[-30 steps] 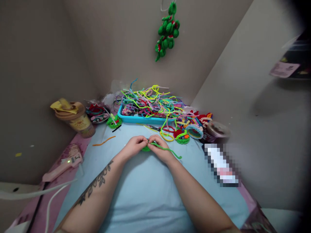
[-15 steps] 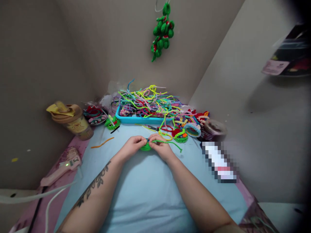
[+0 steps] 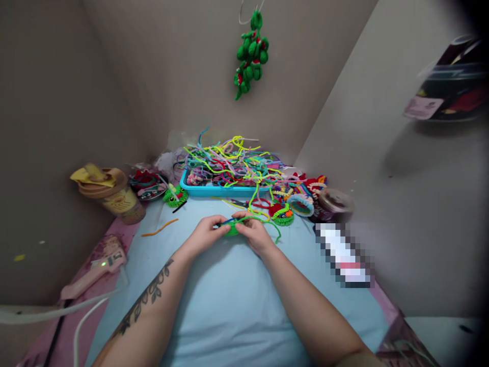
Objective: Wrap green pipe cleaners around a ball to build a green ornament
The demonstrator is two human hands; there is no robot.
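Observation:
Between my two hands is a green fuzzy pipe-cleaner piece (image 3: 232, 231), with a strip of blue along its upper edge. My left hand (image 3: 209, 232) pinches its left side between thumb and fingers. On the other side, my right hand (image 3: 252, 233) is closed on the piece, thumb in front. A loose green pipe-cleaner end (image 3: 275, 228) curves out past my right hand and bends down toward the cloth. My fingers hide part of the piece. Just beyond my hands lie red-handled scissors (image 3: 262, 204) and a round green pipe-cleaner figure (image 3: 283, 215) with red and orange parts.
A blue tray (image 3: 225, 191) heaped with colourful pipe cleaners stands at the back. To the left are a cup (image 3: 124, 201), a pink glue gun (image 3: 97, 272) and an orange stem (image 3: 160, 228). A jar (image 3: 334, 205) and a blurred-out phone (image 3: 344, 257) are right.
More of the blue strip shows along the green piece's top. The loose green end has gone from nearly straight to a curve bending down. Both hands remain closed on the piece.

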